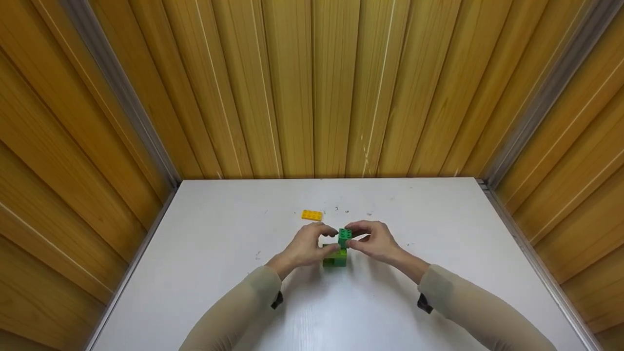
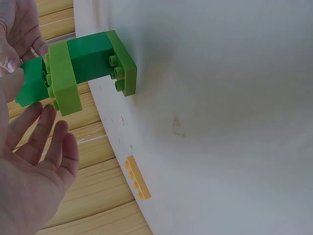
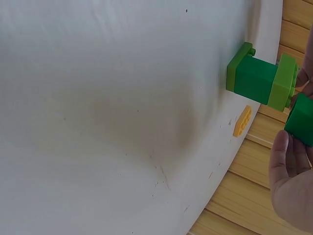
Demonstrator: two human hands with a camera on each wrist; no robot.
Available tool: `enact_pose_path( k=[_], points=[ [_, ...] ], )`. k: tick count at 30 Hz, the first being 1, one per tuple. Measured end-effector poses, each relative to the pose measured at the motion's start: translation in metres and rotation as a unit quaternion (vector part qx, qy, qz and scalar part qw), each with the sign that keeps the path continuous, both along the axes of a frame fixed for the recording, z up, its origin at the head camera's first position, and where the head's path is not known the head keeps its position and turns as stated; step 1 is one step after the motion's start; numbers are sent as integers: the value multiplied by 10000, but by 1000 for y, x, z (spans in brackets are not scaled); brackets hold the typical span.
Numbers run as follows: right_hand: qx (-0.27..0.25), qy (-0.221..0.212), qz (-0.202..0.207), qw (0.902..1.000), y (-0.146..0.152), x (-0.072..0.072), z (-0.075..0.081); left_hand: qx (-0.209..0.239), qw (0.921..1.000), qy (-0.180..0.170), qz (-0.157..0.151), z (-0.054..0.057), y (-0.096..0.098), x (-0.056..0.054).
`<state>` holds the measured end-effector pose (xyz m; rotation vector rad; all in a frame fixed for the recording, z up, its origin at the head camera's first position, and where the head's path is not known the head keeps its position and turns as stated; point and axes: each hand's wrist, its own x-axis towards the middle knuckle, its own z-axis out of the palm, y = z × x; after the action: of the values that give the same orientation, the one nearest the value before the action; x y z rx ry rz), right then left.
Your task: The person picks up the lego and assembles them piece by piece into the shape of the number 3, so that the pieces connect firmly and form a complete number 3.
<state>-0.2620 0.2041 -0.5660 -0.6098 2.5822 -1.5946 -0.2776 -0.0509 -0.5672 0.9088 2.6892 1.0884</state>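
Observation:
My right hand (image 1: 378, 241) pinches a dark green toy building brick (image 1: 344, 235) between thumb and fingers. This brick stands over one end of a small stack; in the right wrist view it looks tilted and its underside is partly visible. The stack has a light green plate (image 2: 65, 81) on top, a dark green brick (image 2: 90, 56) in the middle and a light green plate (image 2: 128, 68) at the bottom. Around the stack's left side is my left hand (image 1: 307, 243), fingers loosely curved and spread, thumb near the upper plate. Whether that thumb touches anything is hard to tell.
A yellow studded plate (image 1: 312, 215) lies on the white table (image 1: 219, 273), beyond my left hand. Wood-patterned walls (image 1: 336, 97) stand behind the table and at both sides. Small dark marks dot the tabletop near the yellow plate.

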Motion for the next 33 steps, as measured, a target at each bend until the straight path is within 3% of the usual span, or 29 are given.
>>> enact_pose_path(
  k=[11,26,33],
  points=[
    [45,-64,290,9995,-4,4,3,425,9989,168,-102,1,0,2],
    [298,-102,529,9981,-3,5,6,435,9990,-33,-106,2,1,4],
    [523,191,660,9963,-2,4,6,387,9991,117,-121,1,-1,4]
  ],
)
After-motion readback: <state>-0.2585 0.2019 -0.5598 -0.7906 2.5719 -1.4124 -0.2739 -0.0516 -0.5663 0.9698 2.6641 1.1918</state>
